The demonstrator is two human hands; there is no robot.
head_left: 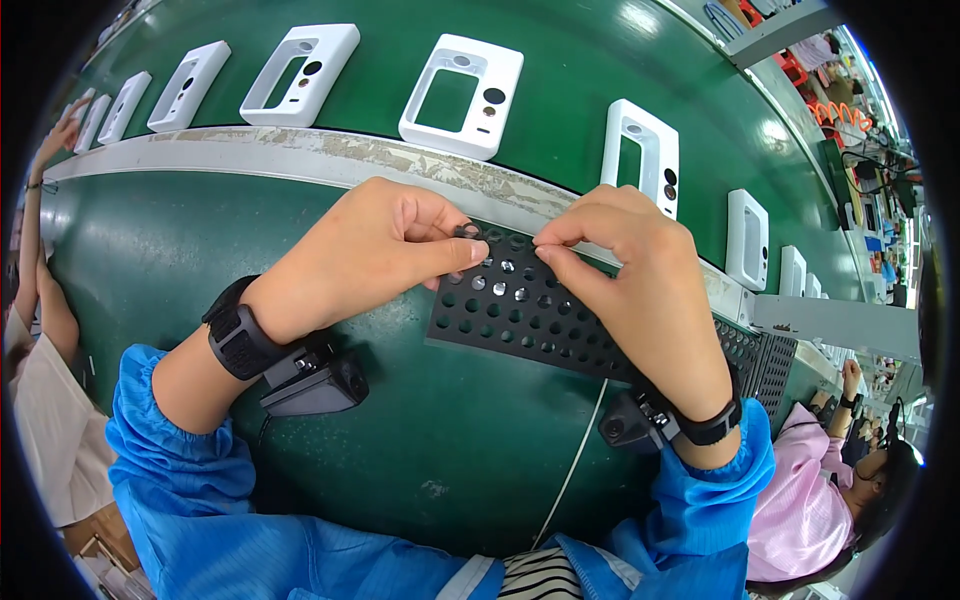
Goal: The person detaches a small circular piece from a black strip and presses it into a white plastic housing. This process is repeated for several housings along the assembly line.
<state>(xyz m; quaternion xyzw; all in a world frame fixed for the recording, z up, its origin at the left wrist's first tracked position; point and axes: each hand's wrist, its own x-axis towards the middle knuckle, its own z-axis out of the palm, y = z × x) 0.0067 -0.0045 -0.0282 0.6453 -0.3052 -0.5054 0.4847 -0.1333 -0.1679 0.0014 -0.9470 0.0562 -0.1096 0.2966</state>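
A black perforated tray (pixel 508 324), with rows of round holes, lies tilted on the green table in front of me. Shiny small discs (pixel 499 289) sit in several of the holes near its upper left. My left hand (pixel 385 240) is closed at the tray's upper left corner, thumb on top and fingertips partly hidden. A small dark ring-like bit shows at that thumb tip. Over the tray's upper edge my right hand (pixel 630 250) pinches thumb and forefinger together; whatever is between them is too small to make out. Each wrist wears a black strap with a small device.
Beyond a worn pale rail (pixel 340 155), white housings (pixel 462 97) with rectangular openings stand in a row on a green conveyor. More black perforated trays (pixel 765 365) lie at right. A person in pink (pixel 810 500) sits at right; another person's arm (pixel 40 200) reaches in at far left.
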